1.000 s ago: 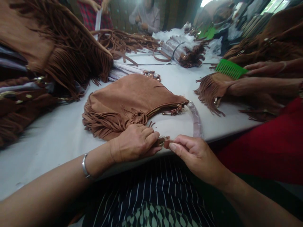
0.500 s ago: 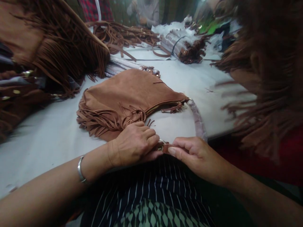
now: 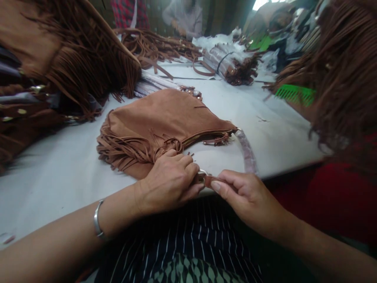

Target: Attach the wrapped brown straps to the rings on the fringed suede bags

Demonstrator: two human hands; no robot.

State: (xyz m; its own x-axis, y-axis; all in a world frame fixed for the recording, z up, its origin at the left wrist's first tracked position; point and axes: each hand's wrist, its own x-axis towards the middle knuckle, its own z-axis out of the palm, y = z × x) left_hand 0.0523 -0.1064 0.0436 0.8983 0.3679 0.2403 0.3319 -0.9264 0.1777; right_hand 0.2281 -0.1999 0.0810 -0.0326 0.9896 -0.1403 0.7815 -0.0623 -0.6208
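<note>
As before, the left hand (image 3: 171, 181) keeps its grip clamped on the brown bag (image 3: 167, 114) beside a metal ring (image 3: 203, 172), the right hand (image 3: 250, 194) pinching a strap tab (image 3: 207, 181). The bag lies flat across the tabletop (image 3: 265, 102). Rightward, a green comb (image 3: 294, 94) has reappeared beside hanging fringe (image 3: 341, 78).

Brown bag (image 3: 171, 112) (fringed), on its side

Both forearms (image 3: 59, 243) angle inward; the left hand (image 3: 172, 181) curls, knuckles up, while the right hand (image 3: 246, 192) pinches, 1 thumb (image 3: 223, 189) uppermost.
</note>
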